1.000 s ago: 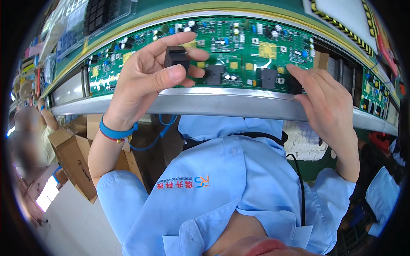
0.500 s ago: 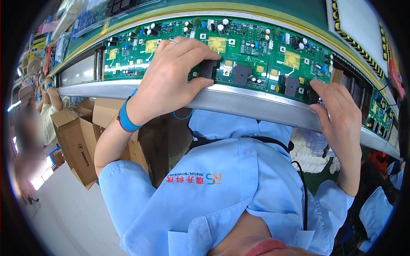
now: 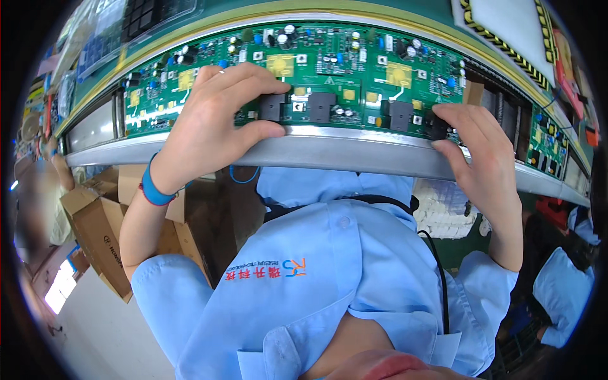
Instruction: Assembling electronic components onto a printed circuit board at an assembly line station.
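Note:
A long green circuit board panel (image 3: 345, 88) lies along a metal rail in front of me. My left hand (image 3: 221, 111) reaches over its near edge, with index finger and thumb at opposite sides of a black box-shaped relay (image 3: 272, 106). Farther right, my right hand (image 3: 478, 142) pinches another black relay (image 3: 437, 128) at the board's near edge; the fingertips partly cover it. Between the hands stand two more black relays, one near the middle (image 3: 321, 106) and one to its right (image 3: 399, 115).
The grey metal rail (image 3: 354, 151) runs between my body and the boards. Another green board (image 3: 548, 142) sits farther right on the line. White foam with striped edging (image 3: 503, 31) lies at the back right. An open cardboard box (image 3: 95, 221) stands lower left.
The whole view has shifted, so boards, rail and hands appear farther left. Both hands stay at the same relays; more of the relay by my right fingers shows.

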`<state>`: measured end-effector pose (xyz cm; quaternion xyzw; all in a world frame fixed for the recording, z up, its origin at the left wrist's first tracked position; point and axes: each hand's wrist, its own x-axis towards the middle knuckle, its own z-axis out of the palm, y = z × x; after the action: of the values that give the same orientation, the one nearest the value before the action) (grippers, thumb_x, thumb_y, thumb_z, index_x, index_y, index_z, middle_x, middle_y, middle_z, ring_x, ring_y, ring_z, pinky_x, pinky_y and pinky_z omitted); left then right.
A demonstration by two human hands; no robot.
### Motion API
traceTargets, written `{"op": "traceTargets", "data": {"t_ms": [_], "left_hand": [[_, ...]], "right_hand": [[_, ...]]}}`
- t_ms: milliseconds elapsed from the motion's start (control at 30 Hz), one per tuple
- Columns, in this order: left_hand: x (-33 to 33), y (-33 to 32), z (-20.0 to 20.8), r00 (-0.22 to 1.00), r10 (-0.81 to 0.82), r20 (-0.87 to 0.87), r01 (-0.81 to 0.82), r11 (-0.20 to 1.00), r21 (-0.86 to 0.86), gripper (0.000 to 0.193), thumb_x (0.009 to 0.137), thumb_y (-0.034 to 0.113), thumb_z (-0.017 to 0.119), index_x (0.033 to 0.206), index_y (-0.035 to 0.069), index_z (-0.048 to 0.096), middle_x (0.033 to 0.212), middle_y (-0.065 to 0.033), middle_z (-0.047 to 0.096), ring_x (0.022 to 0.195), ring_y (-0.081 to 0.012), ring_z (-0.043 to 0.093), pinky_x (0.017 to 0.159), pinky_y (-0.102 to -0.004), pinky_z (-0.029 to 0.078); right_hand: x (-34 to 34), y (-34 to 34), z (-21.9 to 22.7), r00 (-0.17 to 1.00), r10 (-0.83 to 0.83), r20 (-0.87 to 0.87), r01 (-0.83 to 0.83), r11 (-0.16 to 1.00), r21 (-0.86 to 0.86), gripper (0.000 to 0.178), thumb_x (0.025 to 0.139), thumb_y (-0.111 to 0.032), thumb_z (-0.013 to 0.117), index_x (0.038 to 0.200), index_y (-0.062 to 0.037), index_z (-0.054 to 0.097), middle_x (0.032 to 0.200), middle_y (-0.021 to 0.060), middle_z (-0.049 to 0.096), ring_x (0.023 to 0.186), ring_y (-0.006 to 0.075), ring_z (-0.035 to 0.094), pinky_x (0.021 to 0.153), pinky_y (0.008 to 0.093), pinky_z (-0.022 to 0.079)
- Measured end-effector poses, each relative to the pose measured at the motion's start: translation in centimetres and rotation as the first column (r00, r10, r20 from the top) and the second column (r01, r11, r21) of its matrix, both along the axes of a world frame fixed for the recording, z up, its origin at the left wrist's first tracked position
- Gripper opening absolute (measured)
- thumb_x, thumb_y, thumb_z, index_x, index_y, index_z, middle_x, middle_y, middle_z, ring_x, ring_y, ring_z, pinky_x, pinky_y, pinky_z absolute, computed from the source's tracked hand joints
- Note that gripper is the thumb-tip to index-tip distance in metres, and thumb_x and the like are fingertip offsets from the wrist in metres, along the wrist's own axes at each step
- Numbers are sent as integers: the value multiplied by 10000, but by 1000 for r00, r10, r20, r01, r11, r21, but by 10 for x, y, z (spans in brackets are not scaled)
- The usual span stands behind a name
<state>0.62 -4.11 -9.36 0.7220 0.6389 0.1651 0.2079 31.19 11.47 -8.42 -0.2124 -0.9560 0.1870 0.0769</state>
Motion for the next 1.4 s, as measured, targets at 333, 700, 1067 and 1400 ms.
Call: {"op": "traceTargets", "data": {"t_ms": [333,700,1067,1400], "left_hand": [[3,1,1,998,60,19,-59,997,-50,416,733,155,782,1116,56,654,1070,-76,651,1004,-230,591,948,-362,311],[5,21,22,1000,29,-9,-28,996,86,377,766,133,759,1121,77,645,1000,-67,665,946,-232,631,918,-372,341],[-7,185,-5,846,97,-524,181,873,452,323,789,160,712,1080,40,641,1030,-150,611,964,-283,604,913,-409,381],[0,188,13,885,136,-445,32,936,350,199,809,180,709,930,24,691,888,-134,676,902,-286,632,850,-399,416]], "right_hand": [[2,-1,-2,1000,-12,-3,12,1000,-10,384,716,-12,716,1091,-17,633,1062,120,638,953,316,606,804,396,508],[7,1,-7,996,5,-86,-6,1000,-7,407,723,-46,722,1121,-23,637,1080,140,652,988,329,620,831,405,516],[15,12,2,982,-117,-150,97,986,-136,373,748,-54,717,1108,-41,620,1047,139,628,981,342,609,826,408,510],[12,5,-11,994,-3,-111,-3,999,-52,375,731,-39,723,1092,-30,622,1048,111,622,954,318,618,783,388,520]]}}
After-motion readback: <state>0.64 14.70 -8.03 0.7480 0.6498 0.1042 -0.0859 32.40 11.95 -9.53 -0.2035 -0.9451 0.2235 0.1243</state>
